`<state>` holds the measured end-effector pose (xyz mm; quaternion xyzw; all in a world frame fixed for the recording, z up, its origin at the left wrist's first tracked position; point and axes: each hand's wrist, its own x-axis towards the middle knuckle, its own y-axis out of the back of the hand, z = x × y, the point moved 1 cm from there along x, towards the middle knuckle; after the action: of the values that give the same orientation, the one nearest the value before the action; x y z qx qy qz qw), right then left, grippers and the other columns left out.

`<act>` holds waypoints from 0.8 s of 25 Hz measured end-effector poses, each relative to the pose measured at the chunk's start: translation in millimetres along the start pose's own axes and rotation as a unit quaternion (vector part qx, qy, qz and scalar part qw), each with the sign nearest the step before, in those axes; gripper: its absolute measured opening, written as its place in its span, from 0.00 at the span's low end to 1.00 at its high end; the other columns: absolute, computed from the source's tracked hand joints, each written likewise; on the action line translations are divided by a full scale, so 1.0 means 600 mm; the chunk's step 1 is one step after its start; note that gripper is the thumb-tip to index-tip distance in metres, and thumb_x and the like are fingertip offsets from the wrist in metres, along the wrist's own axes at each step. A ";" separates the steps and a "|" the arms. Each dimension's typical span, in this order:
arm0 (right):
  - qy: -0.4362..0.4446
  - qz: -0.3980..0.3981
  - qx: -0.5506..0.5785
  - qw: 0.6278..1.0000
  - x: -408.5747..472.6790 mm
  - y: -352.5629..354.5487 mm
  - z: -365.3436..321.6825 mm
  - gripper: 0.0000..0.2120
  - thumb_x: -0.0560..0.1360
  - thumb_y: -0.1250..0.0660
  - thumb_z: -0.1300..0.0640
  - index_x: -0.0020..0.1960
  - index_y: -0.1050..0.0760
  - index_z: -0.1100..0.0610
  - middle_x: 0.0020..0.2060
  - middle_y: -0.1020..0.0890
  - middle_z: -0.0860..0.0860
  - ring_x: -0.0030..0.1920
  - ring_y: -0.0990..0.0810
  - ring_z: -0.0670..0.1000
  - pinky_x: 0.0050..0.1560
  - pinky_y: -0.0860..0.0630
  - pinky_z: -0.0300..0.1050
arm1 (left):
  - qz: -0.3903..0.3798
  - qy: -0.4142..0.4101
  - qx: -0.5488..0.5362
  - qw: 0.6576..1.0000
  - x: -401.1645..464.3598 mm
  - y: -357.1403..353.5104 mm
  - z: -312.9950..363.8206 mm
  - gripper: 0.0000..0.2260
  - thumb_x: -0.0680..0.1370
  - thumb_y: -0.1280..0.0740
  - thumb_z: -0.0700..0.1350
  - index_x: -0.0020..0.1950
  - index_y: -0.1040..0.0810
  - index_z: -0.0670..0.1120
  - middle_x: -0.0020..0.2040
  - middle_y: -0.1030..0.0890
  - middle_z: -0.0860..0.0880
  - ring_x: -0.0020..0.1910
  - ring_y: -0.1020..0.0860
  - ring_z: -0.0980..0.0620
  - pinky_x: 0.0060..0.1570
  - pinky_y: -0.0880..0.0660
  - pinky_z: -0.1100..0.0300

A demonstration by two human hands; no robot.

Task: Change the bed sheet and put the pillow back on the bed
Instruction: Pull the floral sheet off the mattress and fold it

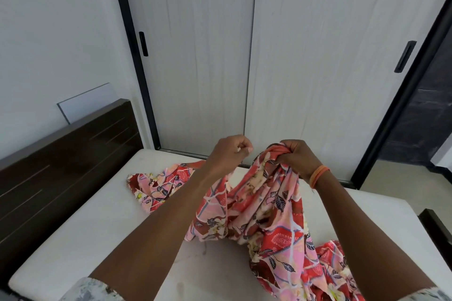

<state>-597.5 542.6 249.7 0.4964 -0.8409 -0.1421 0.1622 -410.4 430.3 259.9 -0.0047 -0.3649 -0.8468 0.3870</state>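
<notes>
the right hand (297, 157) grips a bunched fold of the red floral bed sheet (264, 212), lifting it above the bare white mattress (97, 234). the left hand (228, 154) is curled beside it; whether it pinches fabric, cannot tell.

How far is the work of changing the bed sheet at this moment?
Done: the mattress lies bare, so the old sheet looks removed. In hand: the right hand grips a bunched part of the floral sheet and lifts it, while the left hand is curled beside it; whether it pinches an edge is unclear. Left: spreading the sheet, which lies crumpled, and returning the pillow, which is not in view.
</notes>
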 end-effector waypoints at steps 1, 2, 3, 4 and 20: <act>0.013 -0.007 0.009 1.000 -0.003 -0.002 -0.010 0.08 0.67 0.29 0.73 0.45 0.18 0.67 0.42 0.16 0.65 0.40 0.19 0.53 0.50 0.20 0.55 | -0.024 0.007 -0.004 1.000 -0.002 -0.007 -0.002 0.01 0.78 0.31 0.44 0.48 0.20 0.48 0.44 0.19 0.56 0.46 0.21 0.58 0.48 0.28 0.63; 0.023 -0.019 0.014 0.999 -0.005 -0.005 -0.019 0.09 0.67 0.30 0.75 0.46 0.18 0.68 0.42 0.16 0.64 0.40 0.19 0.53 0.49 0.19 0.53 | -0.033 0.010 -0.003 0.999 -0.005 -0.017 -0.004 0.03 0.77 0.29 0.45 0.50 0.19 0.48 0.46 0.18 0.56 0.48 0.20 0.58 0.49 0.29 0.63; 0.029 -0.030 0.017 0.999 -0.007 -0.007 -0.027 0.09 0.67 0.31 0.76 0.46 0.19 0.69 0.41 0.16 0.63 0.39 0.18 0.52 0.48 0.19 0.52 | -0.035 0.012 -0.006 0.999 -0.007 -0.026 -0.006 0.07 0.76 0.27 0.47 0.52 0.18 0.48 0.47 0.17 0.56 0.49 0.20 0.58 0.50 0.29 0.63; 0.031 -0.045 0.022 0.998 -0.008 -0.009 -0.032 0.10 0.67 0.32 0.77 0.46 0.19 0.70 0.40 0.16 0.63 0.39 0.18 0.52 0.47 0.19 0.51 | -0.029 0.012 -0.008 0.999 -0.010 -0.033 -0.005 0.09 0.74 0.26 0.49 0.53 0.18 0.49 0.48 0.17 0.56 0.50 0.20 0.58 0.51 0.28 0.63; -0.038 0.050 -0.323 0.944 0.021 -0.012 0.006 0.09 0.68 0.26 0.50 0.43 0.25 0.48 0.44 0.22 0.52 0.47 0.23 0.56 0.50 0.25 0.51 | 0.181 -0.101 0.140 0.968 -0.001 -0.016 0.041 0.10 0.81 0.35 0.45 0.56 0.16 0.46 0.50 0.15 0.49 0.47 0.17 0.50 0.50 0.20 0.52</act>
<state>-598.8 528.5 245.1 0.3692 -0.7790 -0.4165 0.2887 -422.8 449.9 271.9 -0.1025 -0.5101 -0.6982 0.4918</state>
